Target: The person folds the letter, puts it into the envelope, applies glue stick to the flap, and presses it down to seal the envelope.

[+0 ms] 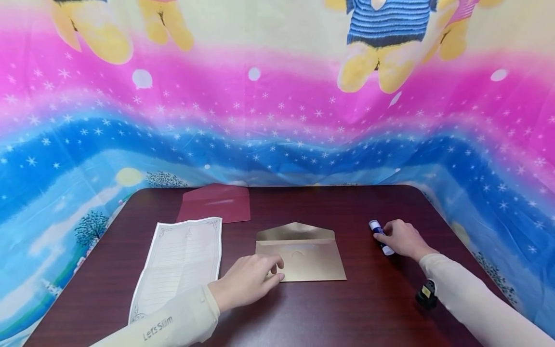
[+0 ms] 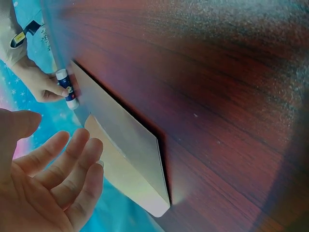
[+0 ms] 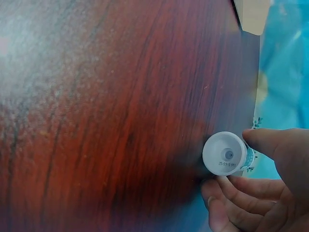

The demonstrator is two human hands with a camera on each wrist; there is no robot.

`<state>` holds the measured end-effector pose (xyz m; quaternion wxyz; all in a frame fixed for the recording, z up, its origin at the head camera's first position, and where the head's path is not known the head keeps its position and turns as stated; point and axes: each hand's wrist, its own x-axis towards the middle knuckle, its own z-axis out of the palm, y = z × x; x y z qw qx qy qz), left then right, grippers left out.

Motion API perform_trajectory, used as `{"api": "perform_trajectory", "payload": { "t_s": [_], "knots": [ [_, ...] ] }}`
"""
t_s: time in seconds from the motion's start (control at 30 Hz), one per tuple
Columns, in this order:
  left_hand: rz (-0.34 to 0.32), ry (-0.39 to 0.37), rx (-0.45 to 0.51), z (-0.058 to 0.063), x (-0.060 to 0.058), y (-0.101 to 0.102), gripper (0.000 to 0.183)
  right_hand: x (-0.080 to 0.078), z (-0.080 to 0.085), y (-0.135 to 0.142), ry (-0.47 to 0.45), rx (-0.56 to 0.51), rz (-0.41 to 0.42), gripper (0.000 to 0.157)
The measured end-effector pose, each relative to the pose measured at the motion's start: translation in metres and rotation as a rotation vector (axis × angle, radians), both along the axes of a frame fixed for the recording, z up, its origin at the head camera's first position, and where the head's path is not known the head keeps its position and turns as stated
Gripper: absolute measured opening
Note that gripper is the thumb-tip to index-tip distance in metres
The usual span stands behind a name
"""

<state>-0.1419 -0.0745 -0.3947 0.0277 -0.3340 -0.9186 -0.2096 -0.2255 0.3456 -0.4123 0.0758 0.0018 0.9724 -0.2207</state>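
Note:
My right hand (image 1: pixel 405 238) pinches a glue stick (image 1: pixel 376 229) between thumb and fingers at the right of the table. In the right wrist view the white end of the glue stick (image 3: pixel 223 153) faces the camera. A gold envelope (image 1: pixel 305 265) lies in the middle with its flap folded open, away from me. My left hand (image 1: pixel 251 279) hovers by the envelope's near left corner, its fingers loosely bent and holding nothing. The left wrist view shows that palm (image 2: pixel 43 193) with the fingers apart, beside the envelope (image 2: pixel 123 128).
Left of the gold envelope lies a bordered, lined letter sheet (image 1: pixel 184 265), partly behind my left sleeve (image 1: pixel 178 318). A red envelope (image 1: pixel 217 207) lies beyond it near the far edge of the dark wooden table (image 1: pixel 321 313). A printed cloth (image 1: pixel 277 111) hangs behind the table.

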Motion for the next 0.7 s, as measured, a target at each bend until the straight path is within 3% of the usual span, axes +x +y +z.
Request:
{"api": "perform_trajectory", "payload": {
  "t_s": [0.7],
  "knots": [
    [0.001,-0.04,0.012,0.0013,0.0025,0.0013,0.01,0.0029,0.0011,-0.0007,0.022,0.0,0.006,0.05]
  ]
}}
